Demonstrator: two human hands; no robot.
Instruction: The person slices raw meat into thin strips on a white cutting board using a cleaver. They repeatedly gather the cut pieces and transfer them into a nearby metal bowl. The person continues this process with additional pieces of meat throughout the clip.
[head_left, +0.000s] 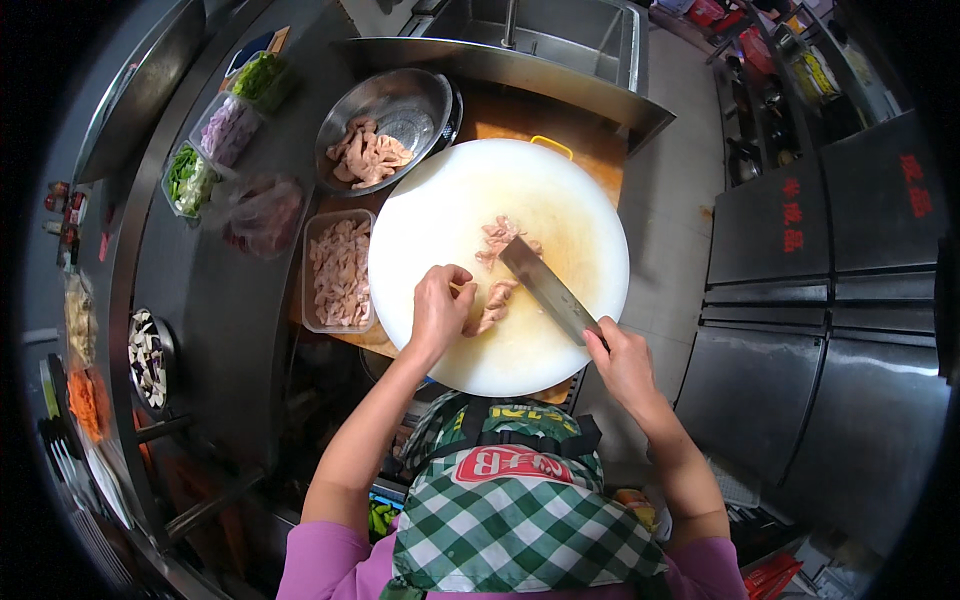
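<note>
My right hand grips the handle of a Chinese cleaver, its broad blade slanting up and left across a round white cutting board. Beside the blade's far end lies a small heap of cut raw meat. A longer strip of pale pink raw meat rests closer to me, between the blade and my left hand. The fingers of that hand are curled just left of the strip; whether they pinch anything is hidden.
Left of the board stand a metal bowl with larger raw meat pieces and a clear plastic tub of cut meat. Chopped vegetables in containers and a bagged piece of meat lie on the steel counter. A sink is behind; steel cabinets stand right.
</note>
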